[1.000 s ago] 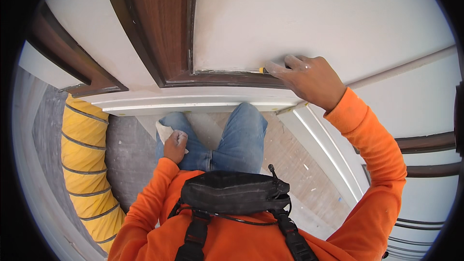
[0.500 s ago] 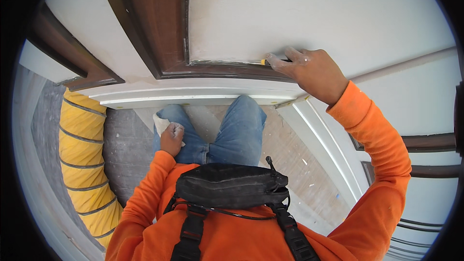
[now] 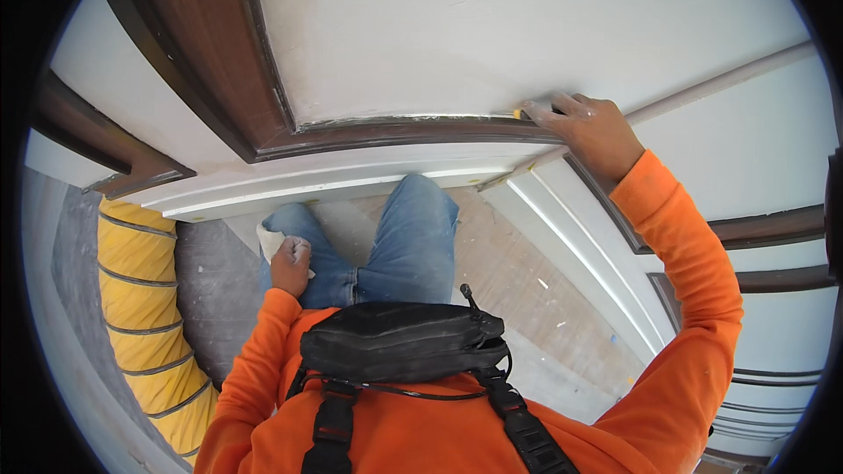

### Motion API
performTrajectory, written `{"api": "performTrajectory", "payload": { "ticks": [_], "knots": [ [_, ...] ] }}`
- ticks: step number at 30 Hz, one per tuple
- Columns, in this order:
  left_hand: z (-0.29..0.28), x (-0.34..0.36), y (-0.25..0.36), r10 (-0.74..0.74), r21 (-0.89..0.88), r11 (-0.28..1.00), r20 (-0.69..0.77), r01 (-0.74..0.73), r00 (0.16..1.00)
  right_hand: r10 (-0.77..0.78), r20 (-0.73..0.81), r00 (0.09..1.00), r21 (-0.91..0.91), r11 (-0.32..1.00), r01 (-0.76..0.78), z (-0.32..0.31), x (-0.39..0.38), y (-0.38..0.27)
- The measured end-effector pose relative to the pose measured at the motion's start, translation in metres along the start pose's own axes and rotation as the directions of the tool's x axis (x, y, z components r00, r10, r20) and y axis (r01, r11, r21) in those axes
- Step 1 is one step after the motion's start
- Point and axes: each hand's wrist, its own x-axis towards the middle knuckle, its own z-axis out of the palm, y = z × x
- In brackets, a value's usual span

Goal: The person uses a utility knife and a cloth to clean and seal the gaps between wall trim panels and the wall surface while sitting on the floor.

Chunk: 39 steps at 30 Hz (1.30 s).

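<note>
My right hand (image 3: 599, 133), dusted white, reaches out to the wall and is closed around a small black-and-yellow hand tool (image 3: 519, 114). Its yellow end shows past my fingers; most of it is hidden, so its exact kind is unclear. The tool lies along the inner edge of a dark brown wooden moulding (image 3: 404, 132), where that borders a white panel (image 3: 457, 35). A pale, scraped-looking line runs along this seam to the left of the tool. Resting on my left thigh, my left hand (image 3: 290, 265) is closed on a whitish rag (image 3: 270, 242).
A yellow ribbed air duct (image 3: 136, 298) runs along the floor at left. White baseboard (image 3: 334, 183) lies beyond my knees and bends toward the right wall. Dust and small scraps dot the floor (image 3: 536, 276). A black pouch (image 3: 404, 338) is strapped on my front.
My right hand has slid the tool rightward along the moulding's edge. The view has shifted somewhat to the right. My left hand still holds the rag on my thigh.
</note>
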Motion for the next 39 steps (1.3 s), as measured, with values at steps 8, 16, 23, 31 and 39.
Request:
{"api": "performTrajectory", "payload": {
  "ticks": [8,16,23,31,39],
  "knots": [
    [-0.002,-0.002,0.007,0.0,-0.018,1.0,0.005,0.0,1.0,0.124,0.094,0.988,-0.066,0.991,-0.118,0.021,-0.045,0.044],
    [0.0,-0.005,0.004,0.028,0.048,0.998,-0.013,-0.028,1.0,0.122,-0.012,0.992,0.011,0.992,-0.122,-0.015,-0.044,0.008],
    [-0.008,-0.008,0.019,0.009,-0.015,1.0,-0.001,-0.009,1.0,-0.006,-0.246,0.969,0.135,0.99,0.04,-0.014,0.044,-0.058],
    [-0.005,-0.006,0.01,0.004,-0.052,0.999,0.0,-0.004,1.0,-0.047,-0.257,0.965,0.121,0.989,0.08,-0.012,0.072,-0.071],
    [-0.003,-0.006,0.006,0.022,-0.047,0.999,-0.02,-0.023,1.0,-0.089,-0.222,0.971,0.06,0.993,0.105,-0.017,0.07,-0.07]
  ]
}}
